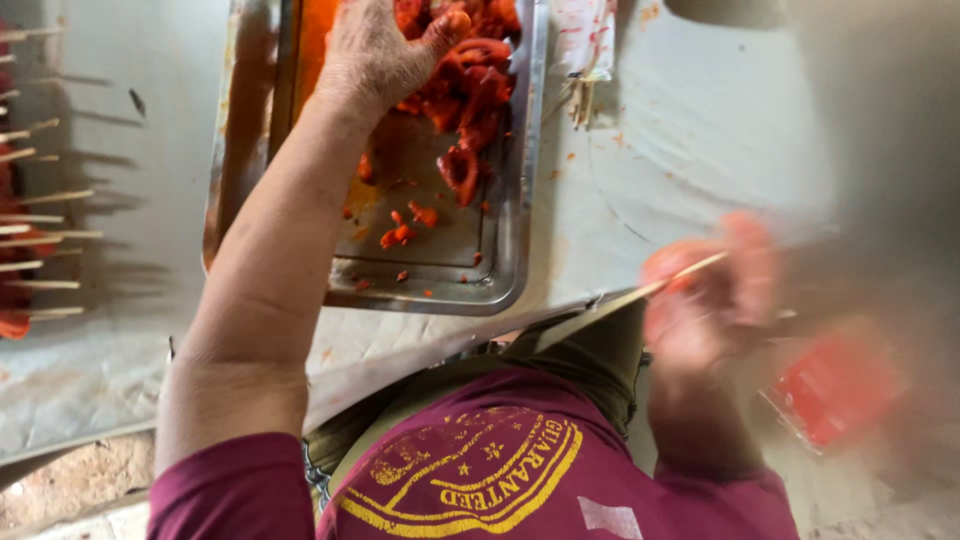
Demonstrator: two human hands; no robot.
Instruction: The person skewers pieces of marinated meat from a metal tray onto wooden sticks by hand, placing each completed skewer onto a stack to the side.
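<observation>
The left hand has its grip spread loosely, fingers curled down into the heap of red marinated meat pieces at the far end of the steel tray, thumb resting on top of the heap; whether it has closed on a piece I cannot tell. The right hand, just off the tray's near right corner, is blurred but pinched tight around a thin wooden skewer with red on its fingers. Scattered scraps of meat lie on the tray's bare near half. The tray sits on a pale covered worktop. Well to the left of the tray, a row of loaded skewers lies with sticks pointing toward it
</observation>
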